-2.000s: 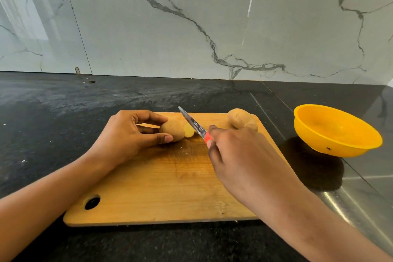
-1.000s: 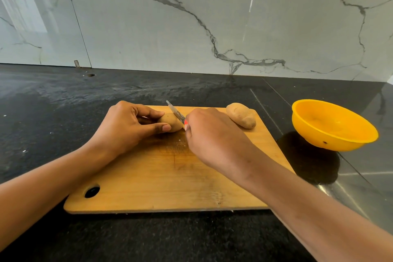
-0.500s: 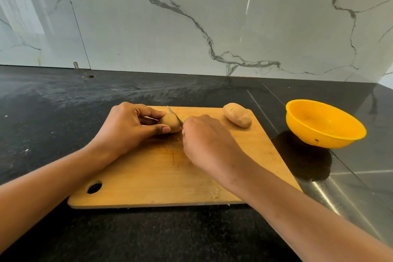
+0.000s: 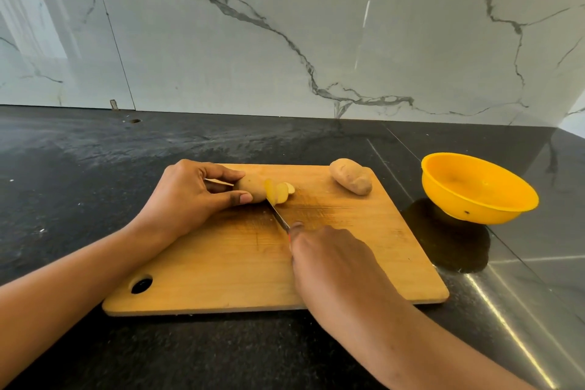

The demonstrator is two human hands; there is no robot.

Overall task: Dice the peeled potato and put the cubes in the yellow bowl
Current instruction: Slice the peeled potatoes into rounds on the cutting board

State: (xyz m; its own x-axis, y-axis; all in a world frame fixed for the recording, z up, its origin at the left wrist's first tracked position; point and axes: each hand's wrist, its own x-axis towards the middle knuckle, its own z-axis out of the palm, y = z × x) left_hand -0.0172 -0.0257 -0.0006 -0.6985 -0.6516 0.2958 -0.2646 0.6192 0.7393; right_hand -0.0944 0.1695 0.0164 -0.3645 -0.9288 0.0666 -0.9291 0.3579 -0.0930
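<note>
At the left of the cutting board [image 4: 221,263], my left hand [image 4: 186,196] holds the potato [image 4: 251,188] down, thumb on its near side and fingers curled over its far side, so the grip is clamped on the uncut end. The potato lies at the far-centre of the board with its cut face turned right. Two or three thin slices [image 4: 281,191] lean together just beside that face. The knife [image 4: 278,214] has its tip at the cut face and its blade running back toward the near right. My right hand [image 4: 332,260] is wrapped round the handle, which is mostly hidden under it. A second potato [image 4: 350,180] rests at the far-right corner of the board. The yellow bowl [image 4: 459,209] stands on the counter, apart from the board, with no pieces visible inside. Step in hand, as I judge it: slicing; dicing proper is not yet begun. The next move calls for setting the blade a slice-width left, with the left fingertips drawn clear.
</note>
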